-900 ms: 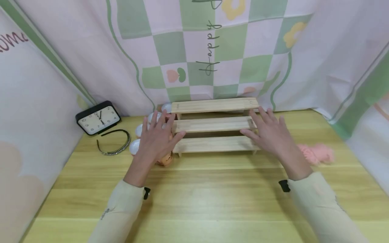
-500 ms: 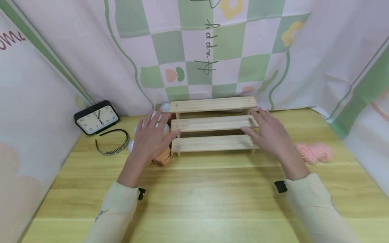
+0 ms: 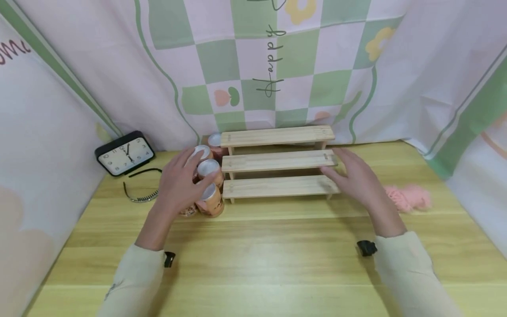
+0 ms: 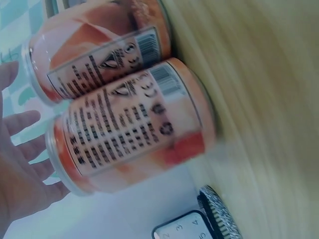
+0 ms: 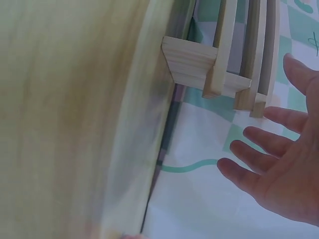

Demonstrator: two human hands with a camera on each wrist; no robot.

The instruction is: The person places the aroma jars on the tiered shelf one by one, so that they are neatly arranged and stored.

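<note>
Several peach-coloured cans (image 3: pixel 214 203) with pale tops stand at the left end of a three-tier wooden shelf (image 3: pixel 277 187). My left hand (image 3: pixel 178 182) hovers over the cans at their left, fingers spread and loosely bent. In the left wrist view, two printed cans (image 4: pixel 132 127) fill the middle, with the fingers beside their tops; whether they touch is unclear. Beside the shelf's right end is my right hand (image 3: pixel 358 182), fingers relaxed and apart. The right wrist view shows that hand (image 5: pixel 284 154) holding nothing, its fingertips close to the stepped boards (image 5: pixel 214 82).
A black-framed clock (image 3: pixel 126 154) stands at the back left. In front of it lies a headband (image 3: pixel 140 199), partly hidden by my left hand. Pink yarn (image 3: pixel 412 198) lies right of my right forearm. A patterned curtain (image 3: pixel 293 57) hangs behind the shelf.
My left hand has moved left, away from the shelf, uncovering more of the cans. My right hand has stayed by the shelf's right end, with its fingers slightly more bent.
</note>
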